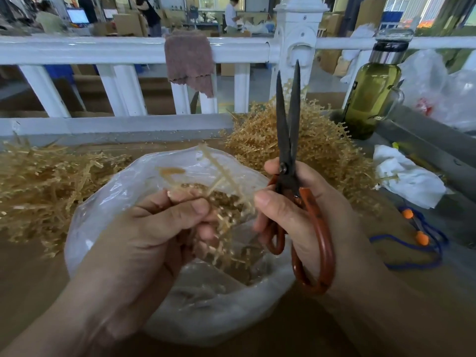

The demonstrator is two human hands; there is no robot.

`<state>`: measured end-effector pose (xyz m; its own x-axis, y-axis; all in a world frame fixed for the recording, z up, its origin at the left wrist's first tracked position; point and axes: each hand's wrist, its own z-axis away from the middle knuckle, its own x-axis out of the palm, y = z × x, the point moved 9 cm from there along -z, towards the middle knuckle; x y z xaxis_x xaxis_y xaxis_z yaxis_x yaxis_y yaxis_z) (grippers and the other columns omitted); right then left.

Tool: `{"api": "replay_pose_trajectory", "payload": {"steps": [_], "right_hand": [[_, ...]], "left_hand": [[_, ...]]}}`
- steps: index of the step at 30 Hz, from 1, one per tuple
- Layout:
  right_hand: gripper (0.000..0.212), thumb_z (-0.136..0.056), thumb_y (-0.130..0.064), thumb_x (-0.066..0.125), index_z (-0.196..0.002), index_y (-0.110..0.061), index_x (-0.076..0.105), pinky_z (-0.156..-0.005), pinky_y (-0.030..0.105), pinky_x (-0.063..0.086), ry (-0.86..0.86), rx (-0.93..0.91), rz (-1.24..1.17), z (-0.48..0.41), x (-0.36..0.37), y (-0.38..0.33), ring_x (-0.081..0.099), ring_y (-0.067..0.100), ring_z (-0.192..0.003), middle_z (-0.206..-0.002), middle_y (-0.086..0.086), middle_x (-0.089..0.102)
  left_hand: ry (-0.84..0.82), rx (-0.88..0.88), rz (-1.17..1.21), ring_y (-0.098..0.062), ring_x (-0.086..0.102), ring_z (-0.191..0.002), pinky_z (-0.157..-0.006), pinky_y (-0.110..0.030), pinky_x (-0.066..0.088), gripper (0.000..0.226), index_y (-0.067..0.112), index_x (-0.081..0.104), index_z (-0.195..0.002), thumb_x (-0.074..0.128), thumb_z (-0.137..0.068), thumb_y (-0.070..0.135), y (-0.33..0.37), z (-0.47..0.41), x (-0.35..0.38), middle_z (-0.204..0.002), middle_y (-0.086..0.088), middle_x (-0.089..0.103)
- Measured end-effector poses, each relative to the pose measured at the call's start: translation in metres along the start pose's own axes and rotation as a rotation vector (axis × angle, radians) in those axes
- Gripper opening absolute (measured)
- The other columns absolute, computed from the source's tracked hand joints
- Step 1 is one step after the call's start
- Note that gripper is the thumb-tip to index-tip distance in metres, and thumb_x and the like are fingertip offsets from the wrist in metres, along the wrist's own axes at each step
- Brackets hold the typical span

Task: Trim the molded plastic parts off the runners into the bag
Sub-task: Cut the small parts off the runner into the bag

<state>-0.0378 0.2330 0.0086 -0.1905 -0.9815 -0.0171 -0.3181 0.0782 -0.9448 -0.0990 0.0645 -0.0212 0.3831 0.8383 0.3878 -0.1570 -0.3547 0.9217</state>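
Observation:
My left hand [154,228] pinches a tan plastic runner [219,173] with small molded parts along its branches, holding it over the open clear bag [108,202]. Small tan parts [206,189] lie inside the bag. My right hand [304,210] grips scissors [288,140] with red-brown handles; the dark blades point up and away, slightly parted, just right of the runner and not touching it.
A heap of tan runners [309,140] lies behind the bag at right, another heap [46,181] at left. A green glass bottle [371,99], white crumpled plastic [409,179] and a blue cord with orange beads [417,235] lie at right. A white railing [128,50] with a cloth stands behind.

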Motion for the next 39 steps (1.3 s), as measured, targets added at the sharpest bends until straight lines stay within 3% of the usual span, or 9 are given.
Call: {"api": "replay_pose_trajectory", "payload": {"steps": [3,6,9,12,19,22,27,31,39], "right_hand": [[0.045,-0.077,-0.065,0.065,-0.117,-0.046,0.059,-0.057,0.017,0.052,-0.081,0.007,0.272,-0.001,0.000,-0.007,0.071,0.008,-0.068,-0.082,-0.010,0.069],[0.050,-0.073,-0.085,0.049,-0.114,-0.056,0.052,-0.068,0.011,0.052,-0.286,-0.051,0.612,0.000,0.012,-0.014,0.068,-0.005,-0.076,-0.092,-0.024,0.067],[0.051,-0.070,-0.087,0.049,-0.112,-0.058,0.050,-0.065,0.018,0.053,-0.426,0.007,0.752,0.003,0.019,-0.009,0.065,-0.004,-0.078,-0.094,-0.023,0.066],[0.048,-0.072,-0.083,0.052,-0.106,-0.049,0.054,-0.064,0.013,0.047,-0.490,-0.007,0.873,0.002,0.021,-0.007,0.062,-0.004,-0.076,-0.089,-0.023,0.064],[0.050,-0.071,-0.083,0.050,-0.102,-0.044,0.055,-0.059,0.022,0.046,-0.486,0.053,0.933,0.000,0.016,-0.004,0.062,0.003,-0.074,-0.085,-0.017,0.063],[0.057,-0.067,-0.083,0.048,-0.108,-0.045,0.054,-0.071,0.020,0.047,-0.478,0.073,0.925,0.000,0.016,-0.004,0.062,0.000,-0.079,-0.091,-0.020,0.064],[0.060,-0.067,-0.085,0.049,-0.112,-0.044,0.054,-0.066,0.023,0.047,-0.479,0.087,0.926,0.001,0.017,-0.005,0.062,0.003,-0.080,-0.090,-0.016,0.065],[0.058,-0.067,-0.084,0.047,-0.115,-0.051,0.050,-0.072,0.020,0.048,-0.455,0.068,0.953,0.002,0.018,-0.005,0.061,0.000,-0.084,-0.092,-0.020,0.065],[0.059,-0.070,-0.080,0.048,-0.115,-0.042,0.052,-0.083,0.019,0.043,-0.383,0.000,0.997,0.002,0.017,-0.010,0.059,-0.002,-0.090,-0.097,-0.020,0.067]], "left_hand": [[0.139,0.070,0.027,-0.012,0.067,-0.056,-0.046,-0.021,0.053,0.027,0.016,0.063,-0.074,0.083,-0.058,0.023,0.012,-0.002,-0.019,-0.070,-0.004,0.067],[0.200,0.145,0.041,-0.015,0.069,-0.063,-0.053,-0.025,0.057,0.013,0.017,0.058,-0.073,0.071,-0.071,0.014,0.019,-0.001,-0.030,-0.073,-0.006,0.065],[0.234,0.220,0.002,-0.017,0.069,-0.064,-0.056,-0.025,0.057,0.011,0.019,0.062,-0.069,0.072,-0.072,0.015,0.024,0.000,-0.039,-0.073,-0.009,0.065],[0.211,0.297,-0.037,-0.017,0.070,-0.068,-0.062,-0.025,0.057,0.015,0.024,0.067,-0.069,0.080,-0.074,0.018,0.032,-0.002,-0.045,-0.074,-0.004,0.068],[0.151,0.395,-0.153,-0.017,0.072,-0.077,-0.070,-0.029,0.057,0.022,0.031,0.072,-0.077,0.086,-0.071,0.046,0.042,-0.006,-0.050,-0.079,0.003,0.072],[0.144,0.412,-0.156,-0.019,0.072,-0.080,-0.071,-0.031,0.058,0.016,0.029,0.072,-0.079,0.084,-0.079,0.040,0.041,-0.007,-0.052,-0.081,0.000,0.072],[0.130,0.410,-0.157,-0.021,0.073,-0.081,-0.072,-0.032,0.058,0.010,0.028,0.073,-0.081,0.075,-0.091,0.027,0.037,-0.008,-0.051,-0.083,-0.001,0.072],[0.153,0.434,-0.191,-0.017,0.072,-0.077,-0.069,-0.030,0.057,0.009,0.030,0.073,-0.076,0.076,-0.084,0.032,0.037,-0.005,-0.045,-0.078,0.002,0.072],[0.114,0.432,-0.213,-0.012,0.074,-0.074,-0.066,-0.025,0.058,0.007,0.035,0.076,-0.074,0.072,-0.079,0.034,0.036,-0.004,-0.034,-0.075,0.005,0.075]]}}
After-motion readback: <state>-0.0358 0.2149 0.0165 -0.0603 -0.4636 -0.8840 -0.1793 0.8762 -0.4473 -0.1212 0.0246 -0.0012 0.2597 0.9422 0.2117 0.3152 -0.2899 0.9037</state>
